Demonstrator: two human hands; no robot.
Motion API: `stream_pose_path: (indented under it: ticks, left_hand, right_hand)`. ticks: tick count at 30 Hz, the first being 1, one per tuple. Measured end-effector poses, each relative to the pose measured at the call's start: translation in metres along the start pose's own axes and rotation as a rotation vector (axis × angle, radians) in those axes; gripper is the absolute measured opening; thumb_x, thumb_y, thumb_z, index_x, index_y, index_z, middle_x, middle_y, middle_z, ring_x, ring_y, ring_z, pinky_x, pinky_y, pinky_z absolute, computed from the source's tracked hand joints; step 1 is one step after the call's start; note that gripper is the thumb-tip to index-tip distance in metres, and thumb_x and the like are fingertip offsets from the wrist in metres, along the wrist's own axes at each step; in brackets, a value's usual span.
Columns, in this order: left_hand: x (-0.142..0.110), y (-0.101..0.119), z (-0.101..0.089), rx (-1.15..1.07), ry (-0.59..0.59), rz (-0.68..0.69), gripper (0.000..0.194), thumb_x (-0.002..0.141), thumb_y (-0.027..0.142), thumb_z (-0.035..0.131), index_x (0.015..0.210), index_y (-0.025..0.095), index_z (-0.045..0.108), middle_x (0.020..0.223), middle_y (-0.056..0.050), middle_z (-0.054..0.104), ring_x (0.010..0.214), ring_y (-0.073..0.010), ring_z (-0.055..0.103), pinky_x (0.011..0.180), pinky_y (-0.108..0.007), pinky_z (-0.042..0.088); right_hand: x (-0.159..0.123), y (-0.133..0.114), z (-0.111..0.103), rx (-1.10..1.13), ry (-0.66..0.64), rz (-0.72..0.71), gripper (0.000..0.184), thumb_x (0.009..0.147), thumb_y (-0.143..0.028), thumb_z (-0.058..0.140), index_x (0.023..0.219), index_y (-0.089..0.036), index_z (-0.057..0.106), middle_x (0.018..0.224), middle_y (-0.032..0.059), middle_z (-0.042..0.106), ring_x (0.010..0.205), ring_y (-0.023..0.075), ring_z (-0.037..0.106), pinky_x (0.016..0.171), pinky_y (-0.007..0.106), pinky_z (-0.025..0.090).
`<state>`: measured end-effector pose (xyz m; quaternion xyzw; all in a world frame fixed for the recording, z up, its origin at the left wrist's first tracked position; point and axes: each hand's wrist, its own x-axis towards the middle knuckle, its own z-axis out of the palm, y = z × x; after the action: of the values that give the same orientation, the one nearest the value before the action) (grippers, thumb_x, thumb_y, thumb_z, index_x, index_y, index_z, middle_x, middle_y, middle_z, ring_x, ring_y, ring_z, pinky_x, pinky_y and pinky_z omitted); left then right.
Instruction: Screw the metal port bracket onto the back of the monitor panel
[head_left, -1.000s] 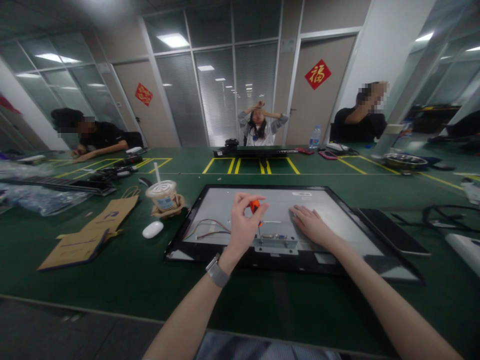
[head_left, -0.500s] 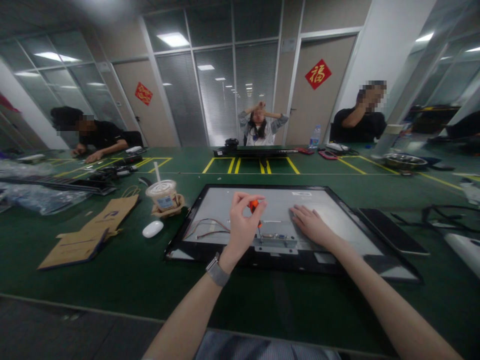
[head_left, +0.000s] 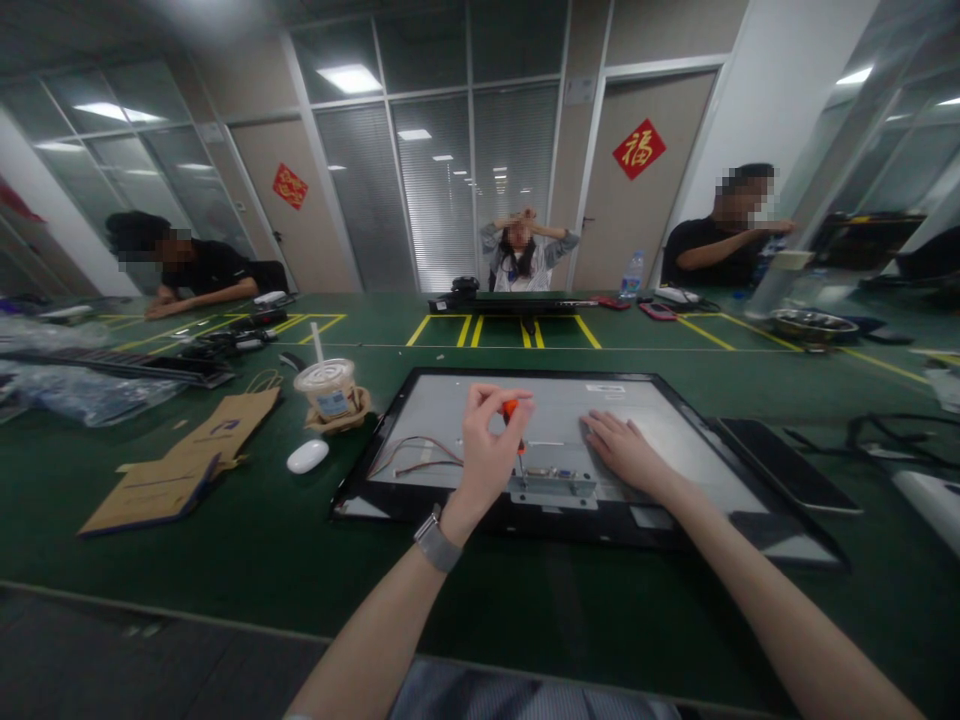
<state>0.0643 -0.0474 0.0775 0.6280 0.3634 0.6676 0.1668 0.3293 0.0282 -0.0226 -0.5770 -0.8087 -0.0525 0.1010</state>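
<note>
Orange-handled screwdriver (head_left: 512, 409) sits pinched in nearly closed left hand (head_left: 489, 450), tip at metal bracket (head_left: 553, 486) on panel (head_left: 424, 400). Right hand (head_left: 624, 447) splays flat there, gripping nothing visible. Likely fastener work; next twist calls for steady pressure.

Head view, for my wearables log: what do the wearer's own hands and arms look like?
The left hand and right hand wear no gloves, and most of both forearms shows without sleeves. A grey wristband, apparently a watch's, circles the left wrist; the right wrist shows none.
</note>
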Motion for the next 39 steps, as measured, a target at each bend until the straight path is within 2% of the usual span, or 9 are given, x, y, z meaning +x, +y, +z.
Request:
stream_pose_path:
  ticks: [6,9,11,14,16,23,29,36,39]
  left_hand:
    - [-0.0007,0.0022,0.0013,-0.131,-0.071,-0.085,0.023,0.101,0.032,0.05,0.109,0.02,0.069,0.088,-0.004,0.062,0.079,-0.0156,0.059,0.076,-0.028,0.049]
    - [-0.0014,0.0024,0.0022,-0.233,-0.103,-0.117,0.025,0.103,0.03,0.042,0.101,0.019,0.065,0.087,-0.005,0.066,0.08,-0.0157,0.062,0.078,-0.029,0.05]
    - [-0.0014,0.0023,0.0024,-0.21,-0.117,-0.098,0.024,0.102,0.028,0.045,0.095,0.019,0.066,0.089,-0.006,0.066,0.081,-0.0159,0.06,0.078,-0.03,0.049]
    - [-0.0005,0.003,0.0025,-0.159,-0.079,-0.029,0.012,0.092,0.028,0.064,0.087,0.019,0.07,0.092,-0.006,0.061,0.091,-0.0183,0.058,0.084,-0.031,0.048]
    - [0.0004,0.0038,0.0023,-0.151,-0.053,-0.027,0.01,0.088,0.028,0.069,0.083,0.019,0.071,0.088,-0.004,0.057,0.088,-0.0175,0.057,0.082,-0.03,0.048]
    - [0.0023,0.0018,0.0001,-0.286,-0.132,-0.187,0.027,0.101,0.029,0.045,0.096,0.019,0.069,0.084,-0.004,0.063,0.083,-0.0162,0.062,0.08,-0.03,0.051]
    - [0.0039,0.0034,0.002,-0.221,-0.086,-0.114,0.02,0.089,0.036,0.068,0.082,0.018,0.071,0.087,-0.004,0.058,0.078,-0.0146,0.058,0.073,-0.027,0.051]
    - [0.0031,0.0035,0.0011,-0.276,-0.166,-0.196,0.03,0.101,0.038,0.047,0.098,0.018,0.069,0.088,-0.007,0.069,0.081,-0.0164,0.064,0.077,-0.029,0.053]
    - [0.0028,0.0044,0.0023,-0.306,-0.156,-0.201,0.03,0.1,0.04,0.048,0.095,0.018,0.068,0.087,-0.007,0.068,0.077,-0.0158,0.062,0.073,-0.029,0.053]
  right_hand:
    - [0.0003,-0.0012,0.0002,-0.012,-0.015,0.025,0.049,0.104,-0.032,0.029,0.145,-0.023,0.055,0.155,0.0138,0.05,0.143,0.0306,0.044,0.112,0.057,0.038]
    - [0.0001,-0.0012,0.0015,-0.013,-0.005,0.024,0.05,0.104,-0.033,0.028,0.145,-0.022,0.055,0.155,0.0139,0.05,0.143,0.0311,0.044,0.112,0.058,0.038]
    - [0.0,-0.0013,0.0022,-0.012,0.001,0.022,0.05,0.104,-0.033,0.028,0.145,-0.022,0.054,0.155,0.0141,0.05,0.143,0.0312,0.044,0.112,0.058,0.037]
    - [-0.0001,-0.002,0.002,-0.014,0.006,0.026,0.051,0.104,-0.033,0.028,0.145,-0.021,0.054,0.155,0.0149,0.05,0.143,0.032,0.044,0.113,0.059,0.037]
    - [-0.0001,-0.003,0.0009,-0.015,0.001,0.025,0.051,0.104,-0.033,0.027,0.145,-0.021,0.054,0.155,0.0152,0.05,0.143,0.0321,0.043,0.113,0.059,0.036]
    - [-0.0011,-0.0054,-0.0036,0.006,-0.018,0.034,0.052,0.104,-0.034,0.026,0.146,-0.02,0.053,0.156,0.0154,0.049,0.144,0.0324,0.042,0.113,0.059,0.036]
    - [-0.001,-0.0027,-0.001,0.004,0.011,0.008,0.05,0.103,-0.034,0.028,0.144,-0.023,0.054,0.154,0.0148,0.051,0.142,0.033,0.044,0.111,0.062,0.038]
    - [0.0001,0.0001,0.0028,-0.002,-0.006,0.025,0.051,0.104,-0.034,0.026,0.144,-0.022,0.055,0.155,0.0141,0.05,0.143,0.032,0.044,0.112,0.059,0.037]
    - [0.0006,0.001,0.0047,-0.001,0.013,0.023,0.05,0.104,-0.035,0.027,0.144,-0.024,0.054,0.154,0.0132,0.052,0.142,0.0317,0.045,0.112,0.06,0.037]
